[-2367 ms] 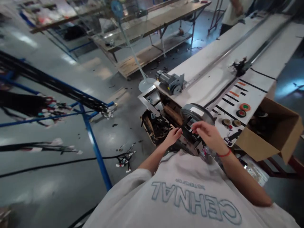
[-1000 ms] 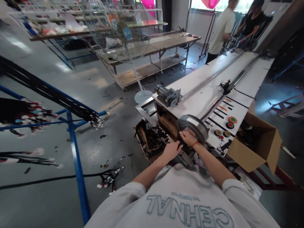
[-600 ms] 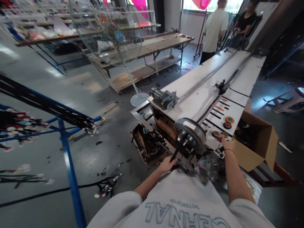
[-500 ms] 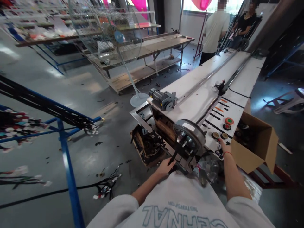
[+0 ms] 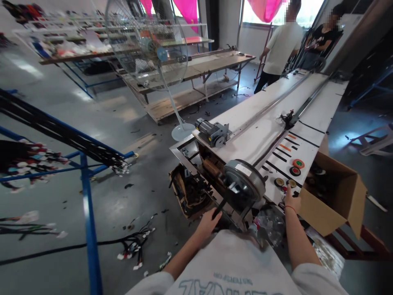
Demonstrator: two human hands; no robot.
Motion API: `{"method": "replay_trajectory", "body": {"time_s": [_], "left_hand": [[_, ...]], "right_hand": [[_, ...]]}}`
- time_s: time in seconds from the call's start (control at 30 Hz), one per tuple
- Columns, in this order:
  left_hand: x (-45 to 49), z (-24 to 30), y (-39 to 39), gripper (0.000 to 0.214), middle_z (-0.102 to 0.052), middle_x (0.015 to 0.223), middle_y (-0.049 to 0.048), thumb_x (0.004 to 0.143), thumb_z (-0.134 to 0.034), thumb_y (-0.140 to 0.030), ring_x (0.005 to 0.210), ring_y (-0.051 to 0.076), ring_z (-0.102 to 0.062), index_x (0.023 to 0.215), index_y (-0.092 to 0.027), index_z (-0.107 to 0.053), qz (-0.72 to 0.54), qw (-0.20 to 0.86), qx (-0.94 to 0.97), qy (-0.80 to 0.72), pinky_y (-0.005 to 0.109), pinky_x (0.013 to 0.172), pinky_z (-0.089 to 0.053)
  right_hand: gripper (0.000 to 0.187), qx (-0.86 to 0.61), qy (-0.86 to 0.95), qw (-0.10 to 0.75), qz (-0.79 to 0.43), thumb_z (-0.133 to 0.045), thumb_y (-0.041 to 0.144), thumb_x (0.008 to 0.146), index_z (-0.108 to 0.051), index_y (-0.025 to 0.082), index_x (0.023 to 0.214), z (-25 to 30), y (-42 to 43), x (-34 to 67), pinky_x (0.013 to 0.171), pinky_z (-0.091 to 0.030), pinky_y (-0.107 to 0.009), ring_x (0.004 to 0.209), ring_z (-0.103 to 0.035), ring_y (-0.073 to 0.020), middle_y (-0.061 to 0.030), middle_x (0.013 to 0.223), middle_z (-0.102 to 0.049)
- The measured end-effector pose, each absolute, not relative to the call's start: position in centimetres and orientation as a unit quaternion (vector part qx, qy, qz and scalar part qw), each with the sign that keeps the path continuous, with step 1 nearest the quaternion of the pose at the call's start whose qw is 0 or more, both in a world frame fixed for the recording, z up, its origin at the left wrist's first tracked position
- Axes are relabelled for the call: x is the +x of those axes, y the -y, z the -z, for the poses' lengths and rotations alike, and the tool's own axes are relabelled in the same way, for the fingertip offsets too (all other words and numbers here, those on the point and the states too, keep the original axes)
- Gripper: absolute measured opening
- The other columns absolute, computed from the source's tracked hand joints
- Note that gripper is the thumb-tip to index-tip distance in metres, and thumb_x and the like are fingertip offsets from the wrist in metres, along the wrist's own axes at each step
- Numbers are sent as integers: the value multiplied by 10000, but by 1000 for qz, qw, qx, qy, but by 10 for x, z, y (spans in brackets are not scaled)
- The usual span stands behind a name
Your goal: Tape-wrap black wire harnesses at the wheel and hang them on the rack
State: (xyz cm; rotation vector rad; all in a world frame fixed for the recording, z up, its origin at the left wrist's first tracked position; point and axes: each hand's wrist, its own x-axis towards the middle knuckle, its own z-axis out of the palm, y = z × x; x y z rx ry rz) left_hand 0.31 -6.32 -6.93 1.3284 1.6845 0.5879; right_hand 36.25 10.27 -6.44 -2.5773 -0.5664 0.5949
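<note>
My left hand (image 5: 209, 222) is closed round a black bar-like handle (image 5: 220, 207), which slants up toward a large grey wheel (image 5: 245, 177) at the near end of a long white workbench (image 5: 242, 141). My right hand (image 5: 292, 201) rests at the bench's near right corner. One finger stretches forward beside a small red part (image 5: 284, 189); the other fingers are partly hidden. Just past the fingertip lie two tan-centred black tape rolls, a left roll (image 5: 278, 182) and a right roll (image 5: 291, 183). A bundle of black cables (image 5: 265, 153) runs from the wheel along the bench.
A grey motor (image 5: 211, 132) sits at the bench's left corner. Right of the bench stands an open cardboard box (image 5: 331, 200). A floor fan (image 5: 162, 53) and a blue frame (image 5: 87, 213) with hanging cables are leftward. Two people, one in a light shirt (image 5: 284, 45), are at the far end.
The view has shifted, so the bench and room sit slightly lower in it. The wheel's spokes and the handle have turned a little, my left hand with them. My right hand stays beside the red part.
</note>
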Motion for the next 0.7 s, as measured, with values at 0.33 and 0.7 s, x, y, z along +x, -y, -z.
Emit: {"method": "replay_trajectory", "body": {"time_s": [0.33, 0.7], "left_hand": [[5, 63, 65, 422, -733, 985, 119, 918, -422, -513, 973, 275, -669, 918, -173, -674, -240, 420, 555, -677, 362, 900, -491], [20, 65, 24, 477, -676, 807, 81, 943, -326, -563, 839, 238, -633, 836, -189, -603, -254, 413, 578, -657, 347, 815, -478]], "right_hand": [[900, -930, 211, 215, -212, -617, 736, 769, -557, 8, 1295, 67, -104, 363, 981, -453, -521, 1217, -545, -455, -347, 1273, -562], [877, -930, 223, 200, -212, -581, 727, 806, -528, 8, 1305, 62, -102, 360, 975, -468, -515, 1198, -566, -438, -326, 1267, -576]]}}
